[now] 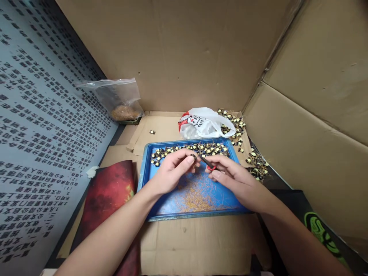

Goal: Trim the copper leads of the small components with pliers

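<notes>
Over the blue tray (169,217), my left hand (176,168) is closed, its thumb and fingers pinching a small transformer (194,156) with thin copper wire leads. My right hand (232,174) is wrapped round small nippers (207,163) with dark jaws and red on the handles. Their tip points left and meets the transformer near my left fingertips; whether the jaws are closed on a wire is too small to tell. Many more black and yellow transformers (201,147) lie along the tray's far side. Cut copper wire ends (198,197) are scattered over its near half.
Behind the tray lies a white plastic bag (201,122), with more transformers (237,126) heaped to its right. One lone transformer (152,132) rests on the cardboard. A clear zip bag (123,103) stands back left. A red mat (109,191) lies left; cardboard walls (178,57) enclose the back and right.
</notes>
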A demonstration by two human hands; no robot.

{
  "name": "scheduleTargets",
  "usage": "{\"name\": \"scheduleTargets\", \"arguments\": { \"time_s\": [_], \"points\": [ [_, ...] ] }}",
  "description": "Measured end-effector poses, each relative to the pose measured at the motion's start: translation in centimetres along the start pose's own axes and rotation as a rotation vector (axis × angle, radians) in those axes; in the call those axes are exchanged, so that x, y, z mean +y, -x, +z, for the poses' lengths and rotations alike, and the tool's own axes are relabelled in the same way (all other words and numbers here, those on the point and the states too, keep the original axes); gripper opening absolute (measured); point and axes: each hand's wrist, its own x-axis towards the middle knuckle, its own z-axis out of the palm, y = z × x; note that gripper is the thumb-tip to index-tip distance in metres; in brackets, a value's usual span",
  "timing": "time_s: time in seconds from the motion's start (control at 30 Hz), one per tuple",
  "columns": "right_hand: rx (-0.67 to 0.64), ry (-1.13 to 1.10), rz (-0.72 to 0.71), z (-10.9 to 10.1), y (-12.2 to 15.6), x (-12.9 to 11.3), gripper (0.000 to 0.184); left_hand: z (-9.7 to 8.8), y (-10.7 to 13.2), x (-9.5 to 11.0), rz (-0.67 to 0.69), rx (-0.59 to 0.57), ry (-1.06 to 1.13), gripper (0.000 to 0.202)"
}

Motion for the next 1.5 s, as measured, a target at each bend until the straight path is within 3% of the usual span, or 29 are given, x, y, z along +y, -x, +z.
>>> {"name": "scheduleTargets", "arguments": {
  "time_s": [0.1, 0.23, 0.4, 0.53, 0.63, 0.73, 0.87, 1.03, 1.23, 1.5],
  "points": [
    [0.076, 0.066, -0.033, 0.4, -0.1, 0.3, 0.037, 0.0, 0.1, 0.0, 0.061, 0.016, -0.185, 0.036],
    [0.072, 0.109, -0.075, 0.8, -0.1, 0.4, 0.038, 0.0, 0.1, 0.2, 0.122, 0.002, -0.335, 0.032],
    [0.137, 0.249, -0.108, 1.3, -0.1, 0.3, 0.039, 0.2, -0.1, 0.4, 0.205, -0.017, -0.438, 0.031],
    [0.264, 0.457, -0.240, 1.8, -0.1, 0.2, 0.035, 0.4, 0.0, 0.5, 0.182, 0.020, -0.466, 0.036],
    [0.302, 0.483, -0.284, 2.0, -0.1, 0.2, 0.035, 0.6, 0.1, 0.6, 0.174, 0.034, -0.464, 0.038],
    [0.276, 0.323, -0.156, 1.9, 0.0, 0.2, 0.032, 0.6, 0.1, 0.7, 0.170, 0.018, -0.442, 0.039],
    [0.075, -0.254, 0.178, 1.8, 0.1, 0.0, 0.036, 0.4, 0.2, 0.6, 0.142, -0.044, -0.350, 0.039],
    [-0.067, -0.726, 0.329, 2.0, -0.1, -0.3, 0.038, 0.4, 0.4, 0.2, 0.132, -0.034, -0.190, 0.033],
    [-0.190, -0.945, 0.364, 2.4, -0.5, -0.1, 0.036, 0.8, 0.4, 0.2, 0.005, -0.059, 0.095, 0.035],
    [-0.220, -0.986, 0.351, 3.3, -0.4, 0.0, 0.037, 0.9, 0.6, 0.2, -0.095, -0.102, 0.298, 0.037]
  ]
}}
